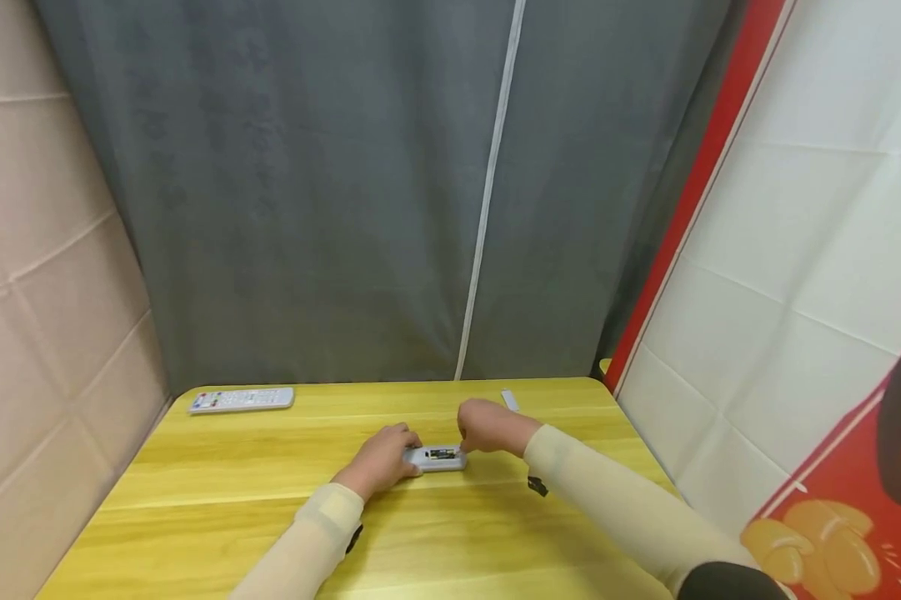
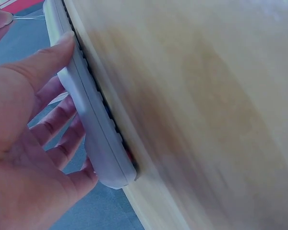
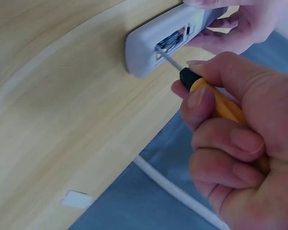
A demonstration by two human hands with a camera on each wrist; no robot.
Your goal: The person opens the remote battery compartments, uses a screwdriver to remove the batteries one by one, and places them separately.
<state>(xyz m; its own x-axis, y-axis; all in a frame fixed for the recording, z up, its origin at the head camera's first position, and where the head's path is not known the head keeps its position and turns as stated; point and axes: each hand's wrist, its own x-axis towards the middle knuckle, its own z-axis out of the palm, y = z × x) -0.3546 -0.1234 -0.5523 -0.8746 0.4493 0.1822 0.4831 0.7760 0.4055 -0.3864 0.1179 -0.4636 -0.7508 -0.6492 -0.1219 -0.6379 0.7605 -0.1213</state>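
Note:
A grey remote control (image 1: pixel 437 466) lies face down on the table, its battery compartment (image 3: pixel 172 40) uncovered and batteries showing inside. My left hand (image 1: pixel 381 460) grips the remote by its long sides; in the left wrist view the thumb (image 2: pixel 50 57) presses one edge and the fingers lie along the other. My right hand (image 1: pixel 495 425) holds a screwdriver (image 3: pixel 223 105) with a yellow-orange and black handle, fingers curled round it. The screwdriver's thin metal shaft reaches the end of the compartment nearest it. Exactly what the tip touches is too small to tell.
A small pale cover piece (image 1: pixel 510 400) lies near the table's far edge, beyond my right hand. Another remote (image 1: pixel 242 400), buttons up, is at the far left of the wooden table (image 1: pixel 217 475). A grey curtain (image 1: pixel 330 208) hangs behind; white panels flank both sides.

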